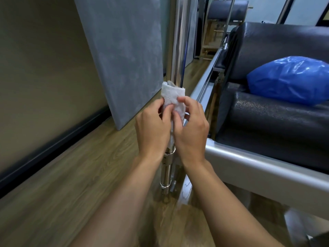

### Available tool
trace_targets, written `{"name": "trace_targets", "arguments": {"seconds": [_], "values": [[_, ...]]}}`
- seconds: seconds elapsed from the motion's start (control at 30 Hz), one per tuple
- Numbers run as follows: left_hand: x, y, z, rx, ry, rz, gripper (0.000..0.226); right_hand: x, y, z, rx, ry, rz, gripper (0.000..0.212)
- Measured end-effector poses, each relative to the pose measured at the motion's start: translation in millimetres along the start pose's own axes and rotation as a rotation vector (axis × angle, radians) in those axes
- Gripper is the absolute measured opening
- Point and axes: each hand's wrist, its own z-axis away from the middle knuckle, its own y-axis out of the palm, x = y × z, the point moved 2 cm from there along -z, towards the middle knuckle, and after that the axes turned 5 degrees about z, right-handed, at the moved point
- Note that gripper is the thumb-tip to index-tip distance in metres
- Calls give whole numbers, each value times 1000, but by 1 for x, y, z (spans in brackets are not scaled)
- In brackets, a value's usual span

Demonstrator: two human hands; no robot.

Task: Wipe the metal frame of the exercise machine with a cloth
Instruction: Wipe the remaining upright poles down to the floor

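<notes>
The exercise machine (267, 107) is filling the right half of the frame, its dark pads sitting above a grey metal rail (249, 157) that is running across the lower right. A grey panel (124, 50) is leaning against the wall in the upper middle, and a blue plastic bag (288, 81) is lying on the pads at right. The upright chrome pole (178, 41) is rising through the centre, from its clamps near the wooden floor (71, 175) to the top edge.

Both hands are working at mid-height on that pole. The left hand (151, 129) and the right hand (192, 129) are each pinching the white cloth (170, 95) between thumb and curled fingers, and the cloth is bunching round the pole just above them, in the centre of the frame.

The wiping is looking underway rather than finished: the cloth is sitting on one short stretch of the pole. The long shiny length above, the clamps below and the grey rail are showing no clear sign either way, so I cannot tell which are already done. Most of the frame is probably waiting for the cloth.
</notes>
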Motion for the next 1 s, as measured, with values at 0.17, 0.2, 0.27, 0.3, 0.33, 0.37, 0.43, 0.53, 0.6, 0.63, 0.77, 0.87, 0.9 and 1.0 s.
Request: {"name": "trace_targets", "arguments": {"seconds": [0.17,0.2,0.27,0.3,0.33,0.37,0.43,0.53,0.6,0.63,0.77,0.87,0.9,1.0], "values": [[18,7,16,19,-64,-35,17,-15,4,28,64,85,-5,28],[20,8,19,17,-57,-43,20,-18,5,31,78,113,-15,27],[16,8,19,-15,-18,-49,26,-18,4,25,78,150,-40,24],[12,8,17,-40,8,-45,28,-16,4,20,68,151,-51,22],[9,9,15,-65,30,-38,29,-14,4,14,54,142,-60,21],[6,9,13,-85,42,-30,29,-11,3,10,38,128,-67,21],[7,11,13,-102,33,-16,27,-10,3,9,19,114,-66,21],[19,12,19,-72,20,-14,19,-23,7,25,45,159,-54,22],[26,11,24,-58,57,-34,18,-31,8,34,74,228,-87,22],[27,12,26,-48,76,-42,18,-33,6,33,94,285,-129,21],[28,12,32,-16,129,-101,18,-38,-2,24,191,373,-223,14],[42,15,43,70,10,-140,19,-49,-1,39,202,334,-115,11],[48,15,47,120,-51,-150,20,-54,1,46,217,332,-87,12],[55,15,51,180,-114,-170,23,-63,6,54,239,329,-6,14]]}}
